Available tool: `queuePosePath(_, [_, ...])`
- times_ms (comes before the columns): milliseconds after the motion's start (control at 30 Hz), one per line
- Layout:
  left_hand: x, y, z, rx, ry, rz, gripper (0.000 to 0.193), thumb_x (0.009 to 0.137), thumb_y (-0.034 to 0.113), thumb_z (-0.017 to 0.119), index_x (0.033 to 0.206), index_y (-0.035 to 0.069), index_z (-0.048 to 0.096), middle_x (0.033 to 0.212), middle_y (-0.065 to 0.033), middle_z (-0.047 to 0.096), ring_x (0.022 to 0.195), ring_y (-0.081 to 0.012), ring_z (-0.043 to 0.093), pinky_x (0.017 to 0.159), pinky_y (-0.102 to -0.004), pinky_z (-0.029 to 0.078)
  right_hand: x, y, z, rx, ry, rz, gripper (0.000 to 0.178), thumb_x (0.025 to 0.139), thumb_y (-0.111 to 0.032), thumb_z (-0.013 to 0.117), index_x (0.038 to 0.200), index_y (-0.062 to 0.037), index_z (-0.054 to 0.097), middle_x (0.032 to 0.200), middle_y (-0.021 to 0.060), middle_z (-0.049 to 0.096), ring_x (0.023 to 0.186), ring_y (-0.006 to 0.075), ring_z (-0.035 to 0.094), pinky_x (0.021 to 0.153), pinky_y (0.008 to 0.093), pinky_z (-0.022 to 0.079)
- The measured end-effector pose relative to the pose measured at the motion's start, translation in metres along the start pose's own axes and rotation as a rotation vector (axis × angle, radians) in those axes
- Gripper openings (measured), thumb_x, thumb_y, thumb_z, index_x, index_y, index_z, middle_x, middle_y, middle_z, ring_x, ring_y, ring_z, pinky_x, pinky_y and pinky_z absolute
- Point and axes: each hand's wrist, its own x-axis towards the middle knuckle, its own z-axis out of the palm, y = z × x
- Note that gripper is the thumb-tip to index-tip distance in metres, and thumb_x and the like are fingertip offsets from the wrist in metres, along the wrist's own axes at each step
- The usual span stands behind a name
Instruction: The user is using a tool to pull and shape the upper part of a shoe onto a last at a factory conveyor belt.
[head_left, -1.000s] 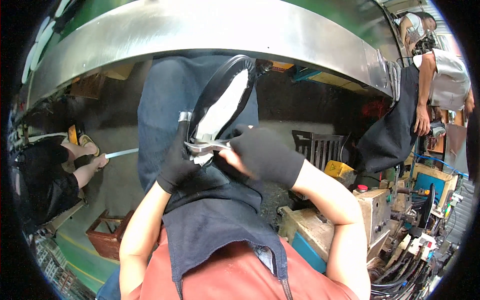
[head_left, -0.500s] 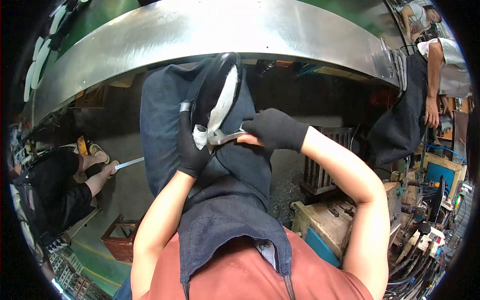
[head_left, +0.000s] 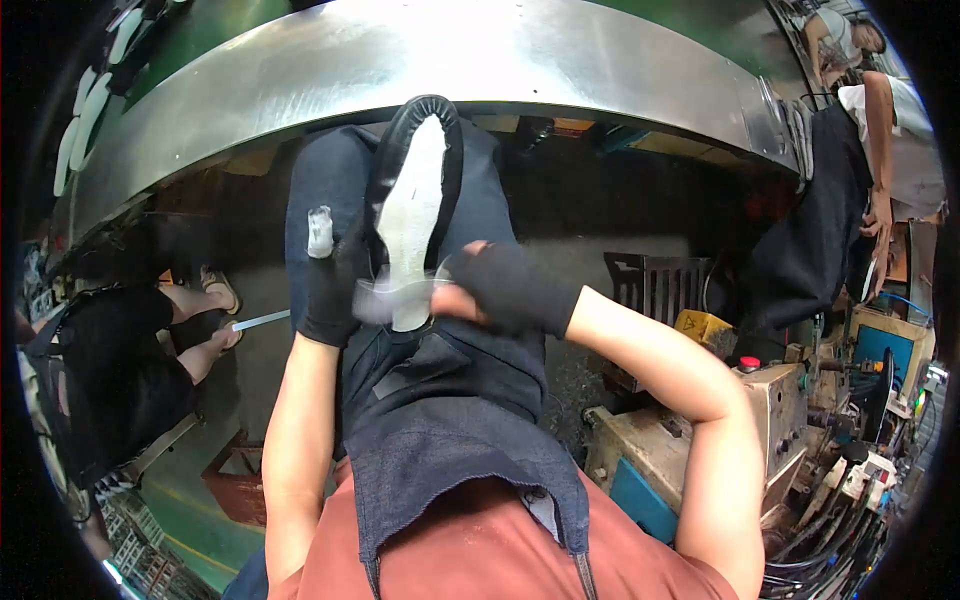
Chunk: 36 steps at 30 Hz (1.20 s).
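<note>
A black shoe upper with a white insole (head_left: 408, 215) lies sole side up along my lap, its gathered toe pointing away from me. Against its left side is my left hand (head_left: 335, 285), in a black fingerless glove, gripping the shoe near the heel. White tape wraps one digit of that hand; the other fingertips are mostly hidden. My right hand (head_left: 505, 288), gloved likewise, is closed at the heel's right side. It holds metal pincers (head_left: 380, 300), smeared by motion, whose head crosses the heel end of the insole.
A curved metal bench (head_left: 450, 50) spans the far side. To the right stand a machine box (head_left: 640, 450) with a red button, a dark slatted rack (head_left: 660, 290) and tangled cables. Co-workers sit at left (head_left: 120, 370) and stand at right (head_left: 800, 210).
The shoe has turned so its insole faces up more fully. My left hand has moved left. The pincers have swung left across the heel, with my right hand shifting left and slightly down.
</note>
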Motion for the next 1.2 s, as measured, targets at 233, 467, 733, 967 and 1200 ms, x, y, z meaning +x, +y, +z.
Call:
queuePosePath(233, [0.033, 0.002, 0.008, -0.584, -0.128, -0.352, 0.068, 0.104, 0.054, 0.027, 0.14, -0.001, 0.047, 0.132, -0.0134, 0.057, 0.114, -0.0181, 0.058, 0.099, -0.0328, 0.045, -0.023, -0.005, -0.023, 0.633, -0.066, 0.68, 0.049, 0.101, -0.046, 0.046, 0.091, -0.0007, 0.062, 0.073, 0.0096, 0.061, 0.068, 0.0215, 0.059, 0.067, 0.0364, 0.048])
queuePosePath(467, [0.031, -0.013, 0.011, -0.437, 0.027, -0.477, 0.072, 0.101, 0.06, 0.032, 0.131, 0.0, 0.056, 0.119, -0.0133, 0.065, 0.107, -0.0182, 0.061, 0.095, -0.0326, 0.047, 0.013, -0.023, -0.051, 1.258, -0.131, 0.919, 0.057, 0.101, -0.05, 0.046, 0.096, 0.0016, 0.068, 0.084, 0.0087, 0.069, 0.082, 0.0145, 0.065, 0.072, 0.033, 0.052])
queuePosePath(733, [0.039, -0.015, 0.049, 0.188, 0.224, 0.111, 0.048, 0.098, 0.026, 0.055, 0.135, -0.003, 0.048, 0.13, -0.0221, 0.057, 0.121, -0.0312, 0.055, 0.103, -0.0371, 0.041, -0.025, 0.011, -0.038, -0.029, 0.063, 0.456, 0.025, 0.095, -0.028, 0.06, 0.094, -0.0034, 0.062, 0.09, 0.0165, 0.059, 0.079, 0.0361, 0.06, 0.069, 0.0412, 0.048])
queuePosePath(967, [0.031, -0.024, 0.019, 0.265, 0.093, 0.077, 0.081, 0.084, 0.03, 0.076, 0.146, 0.0, 0.033, 0.141, -0.0204, 0.048, 0.129, -0.03, 0.049, 0.108, -0.0364, 0.039, 0.0, -0.048, -0.104, -0.257, -0.24, 0.292, 0.046, 0.094, -0.045, 0.056, 0.088, 0.0003, 0.063, 0.081, 0.0178, 0.061, 0.072, 0.0351, 0.065, 0.065, 0.0449, 0.053])
queuePosePath(1200, [0.025, -0.008, 0.007, 0.437, -0.173, 0.138, 0.121, 0.061, 0.026, 0.092, 0.152, 0.0, 0.016, 0.149, -0.0203, 0.035, 0.139, -0.0308, 0.035, 0.114, -0.0382, 0.031, -0.009, 0.015, -0.03, -0.095, 0.102, 0.165, 0.042, 0.094, -0.043, 0.058, 0.082, -0.0033, 0.064, 0.085, 0.0166, 0.063, 0.072, 0.0372, 0.061, 0.064, 0.0424, 0.05])
